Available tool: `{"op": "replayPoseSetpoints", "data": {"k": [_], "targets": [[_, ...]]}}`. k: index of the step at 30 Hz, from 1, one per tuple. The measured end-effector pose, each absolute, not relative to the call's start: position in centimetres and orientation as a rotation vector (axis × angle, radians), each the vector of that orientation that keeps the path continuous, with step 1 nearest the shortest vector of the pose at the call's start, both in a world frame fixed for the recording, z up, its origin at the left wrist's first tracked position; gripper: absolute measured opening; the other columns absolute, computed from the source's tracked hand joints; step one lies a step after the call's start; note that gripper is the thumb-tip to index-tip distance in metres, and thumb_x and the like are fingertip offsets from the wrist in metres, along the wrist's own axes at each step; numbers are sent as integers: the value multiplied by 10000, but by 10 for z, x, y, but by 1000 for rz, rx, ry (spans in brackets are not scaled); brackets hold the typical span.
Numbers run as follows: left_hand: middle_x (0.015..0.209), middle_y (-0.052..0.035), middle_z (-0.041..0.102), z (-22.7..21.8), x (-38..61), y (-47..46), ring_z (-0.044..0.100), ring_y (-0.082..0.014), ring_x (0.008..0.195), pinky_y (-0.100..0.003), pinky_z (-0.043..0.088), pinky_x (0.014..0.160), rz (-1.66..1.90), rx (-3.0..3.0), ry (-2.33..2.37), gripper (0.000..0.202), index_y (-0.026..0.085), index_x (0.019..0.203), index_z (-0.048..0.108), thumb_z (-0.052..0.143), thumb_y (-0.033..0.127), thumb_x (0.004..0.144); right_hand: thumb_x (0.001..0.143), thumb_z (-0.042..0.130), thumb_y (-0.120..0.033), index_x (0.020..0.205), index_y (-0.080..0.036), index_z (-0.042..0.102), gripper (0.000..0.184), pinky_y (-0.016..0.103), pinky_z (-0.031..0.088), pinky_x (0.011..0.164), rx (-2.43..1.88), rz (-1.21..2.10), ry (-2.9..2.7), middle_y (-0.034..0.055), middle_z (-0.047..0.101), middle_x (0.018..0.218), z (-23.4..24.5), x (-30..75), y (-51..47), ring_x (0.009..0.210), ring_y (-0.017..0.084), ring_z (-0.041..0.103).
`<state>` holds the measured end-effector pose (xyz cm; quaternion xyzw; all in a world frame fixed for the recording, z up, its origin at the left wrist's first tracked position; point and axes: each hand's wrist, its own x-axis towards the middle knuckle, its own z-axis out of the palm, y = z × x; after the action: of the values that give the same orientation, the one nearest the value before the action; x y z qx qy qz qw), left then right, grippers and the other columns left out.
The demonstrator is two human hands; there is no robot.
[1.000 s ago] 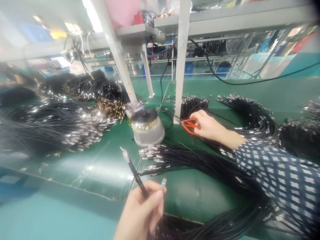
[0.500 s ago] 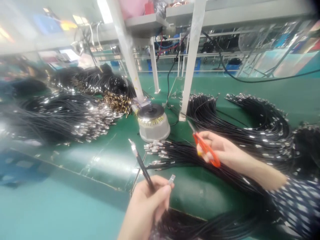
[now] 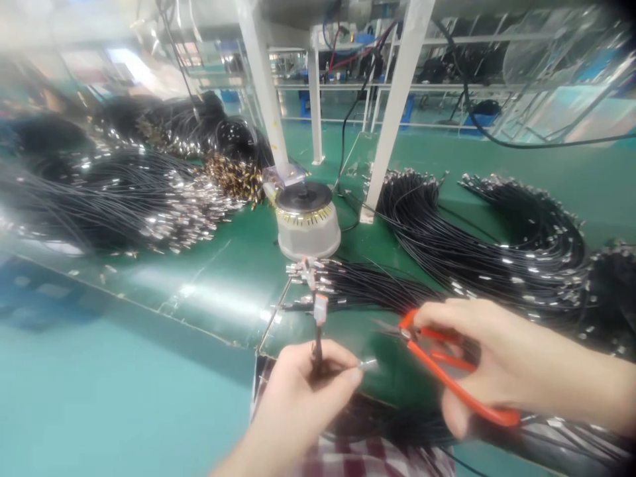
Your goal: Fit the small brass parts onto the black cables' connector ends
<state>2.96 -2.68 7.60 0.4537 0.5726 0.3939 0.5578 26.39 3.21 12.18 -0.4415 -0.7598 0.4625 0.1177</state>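
Note:
My left hand (image 3: 303, 391) is closed on a thin black cable (image 3: 317, 344), held upright with its metal plug end (image 3: 320, 308) pointing up; a second small metal tip (image 3: 368, 364) sticks out past my fingers. My right hand (image 3: 501, 361) grips orange-handled snips (image 3: 447, 377), their blades pointing left toward the cable, a short gap apart. Both hands hover over the green bench's near edge (image 3: 238, 331).
A white round machine (image 3: 308, 222) stands behind the hands. Bundles of black cables with metal ends lie at the left (image 3: 124, 212), the right (image 3: 497, 238) and under my hands (image 3: 377, 291). White frame posts (image 3: 397, 106) rise from the bench.
My right hand brought the orange snips from the far bench down next to my left hand. My left hand turned the cable from slanting left to upright.

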Motion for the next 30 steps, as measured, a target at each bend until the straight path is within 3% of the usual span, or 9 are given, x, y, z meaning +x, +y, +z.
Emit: {"op": "replayPoseSetpoints", "data": {"k": [5, 12, 17, 20, 23, 26, 30], "targets": [[622, -11, 666, 88, 34, -33, 550, -130, 567, -225, 455, 542, 876, 1052, 1251, 57, 168, 657, 717, 687, 133, 691, 591, 835, -344, 584, -204, 395, 461, 229, 310, 538, -1295, 1011, -2768, -56, 515, 587, 139, 265, 33, 587, 133, 422], [621, 26, 562, 89, 35, -33, 446, -90, 525, -199, 382, 481, 890, 1247, 1144, 129, 165, 685, 712, 626, 97, 753, 677, 760, -505, 571, -206, 489, 418, 238, 262, 544, -1232, 864, -2968, -52, 531, 550, 145, 266, 34, 588, 137, 413], [625, 9, 596, 93, 35, -32, 500, -108, 561, -203, 394, 493, 866, 1288, 1181, 111, 161, 686, 712, 636, 105, 746, 687, 763, -435, 581, -230, 543, 319, 233, 259, 549, -1199, 845, -2975, -69, 515, 519, 147, 264, 35, 555, 126, 389], [601, 3, 610, 89, 34, -34, 518, -117, 550, -209, 411, 491, 859, 1309, 1218, 112, 168, 658, 709, 647, 118, 737, 689, 756, -323, 598, -248, 576, 215, 234, 243, 527, -1185, 857, -2983, -77, 448, 496, 148, 263, 35, 516, 113, 341], [588, 8, 617, 82, 32, -36, 522, -115, 530, -205, 410, 471, 888, 1353, 1187, 124, 181, 659, 712, 647, 122, 748, 680, 745, -263, 571, -231, 547, 228, 228, 226, 491, -1204, 913, -2983, -85, 362, 474, 150, 262, 34, 474, 93, 279], [613, 10, 644, 78, 31, -36, 551, -115, 534, -201, 428, 477, 933, 1369, 1134, 123, 189, 689, 708, 643, 115, 763, 678, 745, -257, 534, -205, 488, 299, 217, 202, 442, -1245, 1014, -2962, -91, 289, 463, 153, 261, 34, 445, 78, 225], [626, 3, 671, 81, 30, -37, 586, -126, 548, -216, 464, 515, 950, 1443, 1153, 141, 188, 698, 715, 637, 83, 751, 717, 740, -361, 526, -196, 498, 349, 201, 193, 407, -1241, 1172, -2910, -92, 318, 458, 153, 259, 36, 430, 67, 248]]}}
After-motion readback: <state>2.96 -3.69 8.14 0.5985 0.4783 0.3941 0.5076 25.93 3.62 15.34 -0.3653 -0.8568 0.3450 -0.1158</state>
